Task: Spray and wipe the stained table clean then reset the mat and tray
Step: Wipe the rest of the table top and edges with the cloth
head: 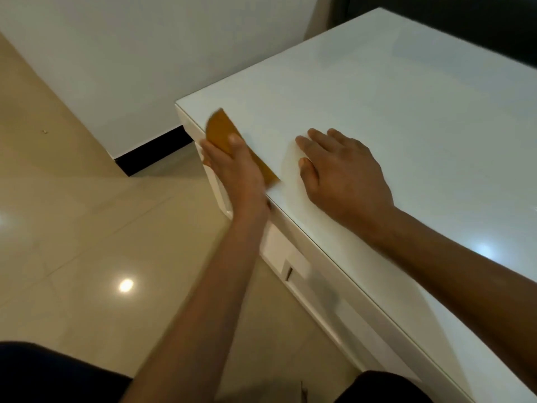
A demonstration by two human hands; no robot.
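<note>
Looking down on a glossy white table [392,117] from its near-left corner. Top surface bare apart from 2 hands and 1 cloth; no stain readable on the gloss, only soft ceiling-light reflections toward the right edge.

Left hand [235,167] pressing flat on an orange-brown wiping cloth [222,132], right at the table's left edge. Fingers spread over the cloth, thumb pointing far along it, little-finger side hanging just past the edge. Cloth poking out far of the fingertips and again near-right of the palm; both cloth and hand motion-blurred. Not a closed grasp, more a flat press; curl of the fingers underneath not readable.

Right hand [343,173] lying open, palm down, directly on the tabletop just right of the left hand, holding nothing. Fingers pointing far-left, thumb tucked toward the near side. The 2 hands close but not touching.

White drawer front [286,257] showing under the near edge, with a small dark slot.

Glossy beige tiled floor [87,242] filling the left, 1 bright light spot reflecting in it. White wall [130,68] with black skirting [151,152] running along the far left. Dark clothing at the bottom corners.
</note>
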